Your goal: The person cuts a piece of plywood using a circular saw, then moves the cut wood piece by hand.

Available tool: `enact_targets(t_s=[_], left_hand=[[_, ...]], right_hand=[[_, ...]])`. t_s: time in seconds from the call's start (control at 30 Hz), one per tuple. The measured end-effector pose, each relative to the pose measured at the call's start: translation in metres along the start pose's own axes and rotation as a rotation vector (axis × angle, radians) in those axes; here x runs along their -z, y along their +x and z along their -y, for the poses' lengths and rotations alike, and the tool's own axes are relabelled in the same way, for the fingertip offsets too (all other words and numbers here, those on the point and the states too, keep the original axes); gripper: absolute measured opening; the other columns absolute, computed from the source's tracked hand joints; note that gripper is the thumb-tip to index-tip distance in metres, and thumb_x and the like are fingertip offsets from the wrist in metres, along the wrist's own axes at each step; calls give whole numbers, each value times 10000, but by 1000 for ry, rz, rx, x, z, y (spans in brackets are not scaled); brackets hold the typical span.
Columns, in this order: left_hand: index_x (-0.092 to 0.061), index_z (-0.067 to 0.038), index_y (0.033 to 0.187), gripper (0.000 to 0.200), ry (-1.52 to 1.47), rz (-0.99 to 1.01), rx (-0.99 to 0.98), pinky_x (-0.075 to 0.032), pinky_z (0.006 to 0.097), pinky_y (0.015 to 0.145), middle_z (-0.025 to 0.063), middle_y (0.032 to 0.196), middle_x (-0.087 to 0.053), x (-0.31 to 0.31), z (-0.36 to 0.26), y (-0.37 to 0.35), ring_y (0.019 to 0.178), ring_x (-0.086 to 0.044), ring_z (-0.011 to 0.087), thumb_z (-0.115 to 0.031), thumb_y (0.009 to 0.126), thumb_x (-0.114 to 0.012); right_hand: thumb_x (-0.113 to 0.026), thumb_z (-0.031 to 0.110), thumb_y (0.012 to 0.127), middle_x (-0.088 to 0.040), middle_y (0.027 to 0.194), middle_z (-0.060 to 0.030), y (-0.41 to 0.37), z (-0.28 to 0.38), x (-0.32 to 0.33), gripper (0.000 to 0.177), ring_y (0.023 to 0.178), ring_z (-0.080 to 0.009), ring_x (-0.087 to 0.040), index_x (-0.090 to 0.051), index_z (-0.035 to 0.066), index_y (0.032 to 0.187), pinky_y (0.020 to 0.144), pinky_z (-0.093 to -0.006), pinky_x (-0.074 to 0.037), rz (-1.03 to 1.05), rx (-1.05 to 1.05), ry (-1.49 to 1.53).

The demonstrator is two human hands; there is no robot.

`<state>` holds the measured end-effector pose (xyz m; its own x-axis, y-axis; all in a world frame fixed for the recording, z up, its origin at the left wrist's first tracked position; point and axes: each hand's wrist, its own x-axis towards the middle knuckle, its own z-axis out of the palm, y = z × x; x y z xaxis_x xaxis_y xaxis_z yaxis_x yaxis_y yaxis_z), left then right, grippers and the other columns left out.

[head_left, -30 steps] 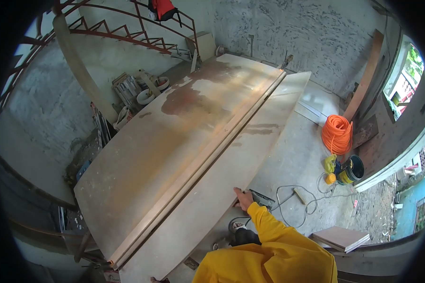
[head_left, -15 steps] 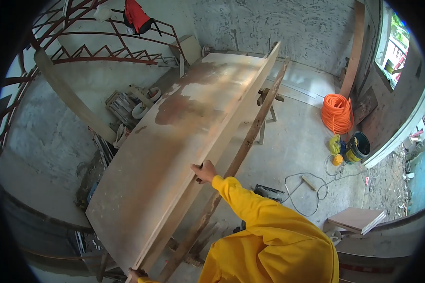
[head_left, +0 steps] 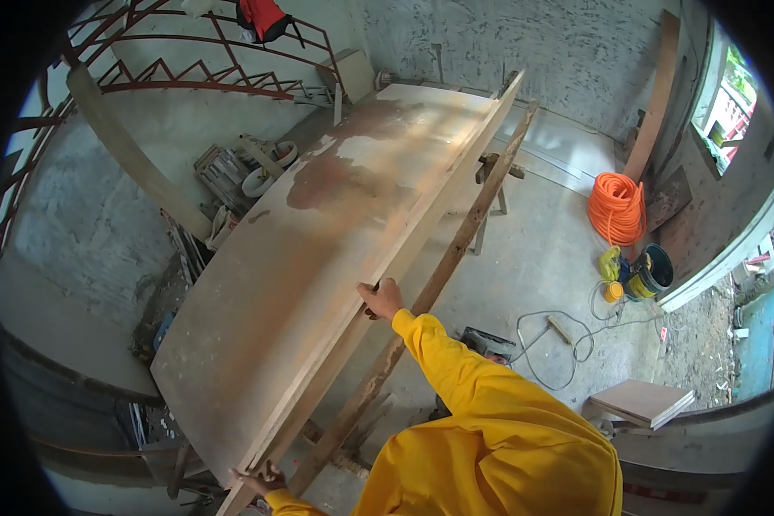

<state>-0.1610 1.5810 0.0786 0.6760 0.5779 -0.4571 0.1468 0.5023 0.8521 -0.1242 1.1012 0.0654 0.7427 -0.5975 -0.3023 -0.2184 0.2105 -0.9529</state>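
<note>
A large brown-stained wooden panel [head_left: 258,284] lies slantwise on supports, with a long pale wooden board [head_left: 430,206] along its right edge. Near mid-length, my right hand [head_left: 383,299] grips this board, its thumb on the top edge and its other fingers curled on the outer side. My left hand [head_left: 262,482] holds the board near its lower end, fingers over the edge; their undersides are hidden. A rough wooden pole [head_left: 456,245] runs beside the panel.
An orange hose coil [head_left: 617,209], a dark bucket [head_left: 651,271] and a cable [head_left: 529,348] are on the floor at right. Stacked boards [head_left: 641,402] lie lower right. Red metal trusses [head_left: 189,84] stand upper left. Clutter [head_left: 219,172] lines the left wall.
The view has shifted slightly. My left hand appears higher along the board, with its fingers more extended over the edge. My right hand still grips about the same place.
</note>
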Motion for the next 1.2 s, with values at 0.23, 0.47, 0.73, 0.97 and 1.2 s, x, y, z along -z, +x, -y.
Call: enact_targets(t_s=[0.23, 0.47, 0.73, 0.97, 1.2], left_hand=[[-299, -110, 1338, 961, 31, 301, 359, -497, 306, 514, 163, 1105, -482, -67, 52, -68, 779, -595, 310, -674, 660, -680], [-488, 20, 1094, 693, -3, 382, 412, -550, 288, 528, 176, 813, -615, -106, 63, -75, 659, -629, 239, -578, 770, -620], [-518, -62, 1094, 485, -18, 450, 538, -549, 300, 530, 149, 856, -633, -91, 75, -70, 645, -633, 252, -416, 787, -646], [-522, -120, 1118, 396, -76, 451, 561, -553, 350, 601, 91, 934, -625, -83, 81, -81, 808, -631, 268, -351, 805, -597], [-512, -108, 1092, 350, -97, 186, 462, -528, 474, 738, 93, 1145, -528, -66, 96, -92, 1052, -539, 332, -320, 816, -550]], right_hand=[[-668, 383, 788, -642, 796, -174, 6, 4, -6, 540, 540, -212, -649, -509, -120, 901, 463, -330, -567, -73, -16, -107], [-660, 408, 787, -633, 870, -200, -7, 12, 3, 580, 622, -251, -683, -505, -130, 938, 500, -364, -584, -116, -56, -169], [-654, 426, 819, -555, 701, -100, -27, 12, 9, 525, 523, -227, -640, -538, -86, 809, 429, -327, -556, -153, -31, -149], [-670, 437, 809, -583, 731, -104, -31, -7, 23, 511, 541, -211, -638, -551, -60, 809, 423, -335, -543, -139, -54, -173], [-709, 431, 793, -592, 847, -119, -46, -19, 43, 546, 656, -194, -631, -557, -65, 963, 468, -311, -551, -73, -131, 4]])
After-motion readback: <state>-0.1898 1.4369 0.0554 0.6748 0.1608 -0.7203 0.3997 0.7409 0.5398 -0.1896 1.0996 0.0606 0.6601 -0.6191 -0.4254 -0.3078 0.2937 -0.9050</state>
